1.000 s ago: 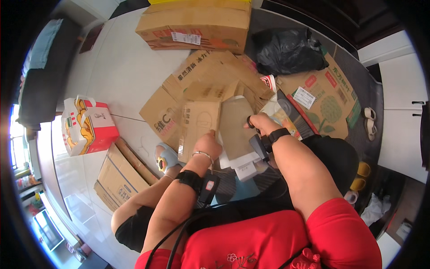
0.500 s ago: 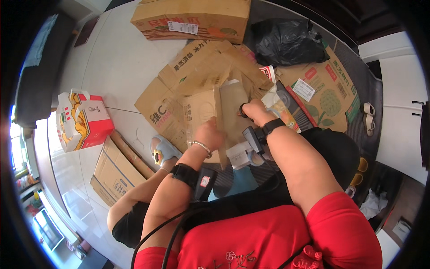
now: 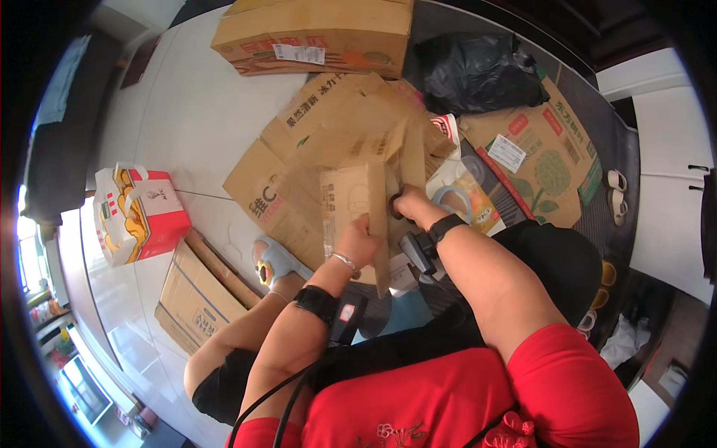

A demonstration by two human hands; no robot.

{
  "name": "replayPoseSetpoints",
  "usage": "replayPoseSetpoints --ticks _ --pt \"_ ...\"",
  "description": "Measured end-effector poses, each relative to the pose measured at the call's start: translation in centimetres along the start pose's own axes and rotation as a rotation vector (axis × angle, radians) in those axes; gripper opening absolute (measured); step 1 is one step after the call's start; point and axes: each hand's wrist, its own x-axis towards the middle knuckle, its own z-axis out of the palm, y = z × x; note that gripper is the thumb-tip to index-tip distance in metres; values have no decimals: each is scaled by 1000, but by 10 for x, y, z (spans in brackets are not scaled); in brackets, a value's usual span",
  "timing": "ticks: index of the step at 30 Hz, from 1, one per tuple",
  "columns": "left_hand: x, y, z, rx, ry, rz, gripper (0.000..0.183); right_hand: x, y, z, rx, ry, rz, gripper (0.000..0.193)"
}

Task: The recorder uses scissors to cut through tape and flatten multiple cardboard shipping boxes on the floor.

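Note:
A small brown cardboard box [image 3: 351, 198] stands tilted between my hands, its side panel [image 3: 379, 239] seen nearly edge-on. My left hand [image 3: 358, 243] is closed on its near part. Against its right side, my right hand [image 3: 413, 205] is closed round a black looped handle [image 3: 395, 206], shaped like a scissors handle; whatever extends from it is hidden by the cardboard. Beneath and beyond lies a large flattened carton [image 3: 272, 175]. Just right of my right hand are a grey-blue slipper [image 3: 454, 201] and a printed package [image 3: 485, 216].
A big carton [image 3: 314, 45] and a black plastic bag [image 3: 478, 75] stand at the far side. A green-printed flattened carton [image 3: 549, 160] lies right. On the left are a red-and-white paper box [image 3: 146, 216] and folded cardboard [image 3: 198, 299]. White cabinets [image 3: 668, 194] line the right.
The small box has swung to the right and its panel now stands edge-on, hiding the inside that showed before. My left hand moved right and slightly nearer; my right hand came slightly nearer and left.

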Motion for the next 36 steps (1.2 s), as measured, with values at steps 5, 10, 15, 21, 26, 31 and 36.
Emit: replayPoseSetpoints --ticks 5,10,15,21,26,31,36 --pt "8 -12 -4 -159 52 -21 27 -7 -7 -13 -197 74 -77 36" --pt "8 4 -7 62 131 -150 27 -8 -6 -43 -302 -10 24 28" --pt "0 16 -21 306 190 -125 34 -5 27 -82 132 -36 -70 32" --pt "-17 24 -30 596 655 135 41 -31 30 -108 748 -183 52 30" --pt "-32 52 -31 -118 268 131 32 -46 10 -104 1136 -271 -109 30" --pt "-56 74 -25 -326 -200 -42 28 -47 -2 -96 1149 -296 -198 31" --pt "-58 73 -15 -290 -189 108 27 -56 -6 -97 1147 -326 -188 34"
